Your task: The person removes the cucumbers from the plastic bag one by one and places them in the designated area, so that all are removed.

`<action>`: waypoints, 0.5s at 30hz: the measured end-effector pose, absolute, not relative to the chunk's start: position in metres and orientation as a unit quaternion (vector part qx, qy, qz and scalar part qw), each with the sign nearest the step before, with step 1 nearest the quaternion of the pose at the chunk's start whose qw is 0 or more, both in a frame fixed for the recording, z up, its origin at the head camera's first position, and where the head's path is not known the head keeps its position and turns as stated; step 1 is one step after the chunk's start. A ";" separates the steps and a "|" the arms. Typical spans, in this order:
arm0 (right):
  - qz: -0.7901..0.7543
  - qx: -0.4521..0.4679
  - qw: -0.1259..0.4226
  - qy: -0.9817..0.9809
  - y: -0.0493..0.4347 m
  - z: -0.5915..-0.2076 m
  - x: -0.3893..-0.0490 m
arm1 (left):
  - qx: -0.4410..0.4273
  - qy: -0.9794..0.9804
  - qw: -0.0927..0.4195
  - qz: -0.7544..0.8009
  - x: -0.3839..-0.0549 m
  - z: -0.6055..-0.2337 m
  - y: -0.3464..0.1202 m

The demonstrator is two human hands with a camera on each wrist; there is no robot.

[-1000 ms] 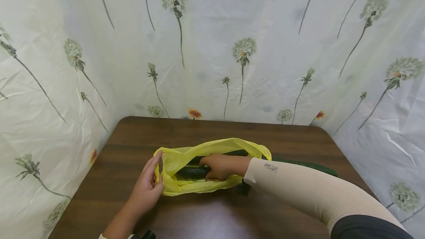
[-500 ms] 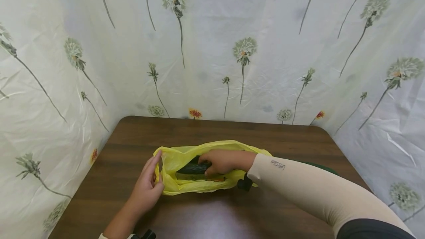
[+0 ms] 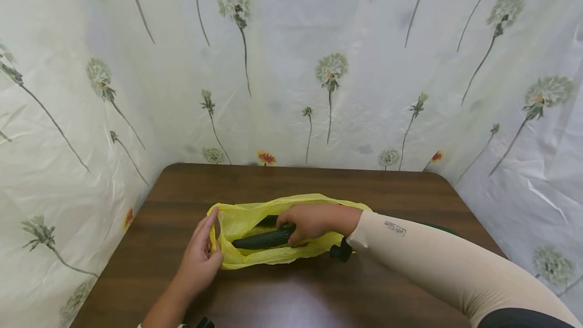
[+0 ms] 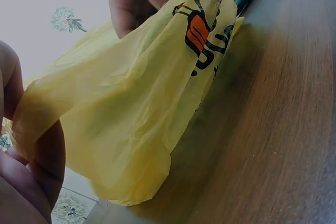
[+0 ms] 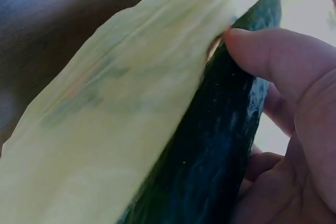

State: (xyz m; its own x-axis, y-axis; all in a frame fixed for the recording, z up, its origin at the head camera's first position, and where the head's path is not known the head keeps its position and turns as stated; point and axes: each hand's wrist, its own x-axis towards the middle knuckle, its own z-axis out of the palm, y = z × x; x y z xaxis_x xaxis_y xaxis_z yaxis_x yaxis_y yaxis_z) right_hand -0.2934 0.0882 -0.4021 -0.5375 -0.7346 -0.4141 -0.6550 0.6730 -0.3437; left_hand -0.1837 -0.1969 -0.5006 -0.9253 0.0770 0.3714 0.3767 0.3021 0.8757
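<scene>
At lower centre-left, your left hand pinches the rim of the yellow bag between thumb and fingers, keeping its mouth spread. Just inside, at lower centre, the dark cucumber has shifted toward the near wall and tilted; your right hand has thumb and fingers clamped round it, so it looks separated from the dark green shape behind. Your beige sleeve blocks the bag's right end and part of another green item on the brown table. The floral curtain fills the upper frame.
</scene>
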 end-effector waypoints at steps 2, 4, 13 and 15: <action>-0.088 -0.396 0.280 0.870 0.090 -0.401 -0.292 | -0.140 -0.797 0.131 -0.572 -0.183 -0.502 -0.198; -0.094 -0.396 0.283 0.868 0.092 -0.398 -0.291 | -0.140 -0.797 0.131 -0.573 -0.183 -0.504 -0.198; -0.120 -0.383 0.292 0.868 0.097 -0.378 -0.292 | -0.134 -0.797 0.130 -0.574 -0.186 -0.505 -0.199; -0.128 -0.384 0.295 0.866 0.097 -0.373 -0.291 | -0.134 -0.798 0.129 -0.574 -0.187 -0.505 -0.199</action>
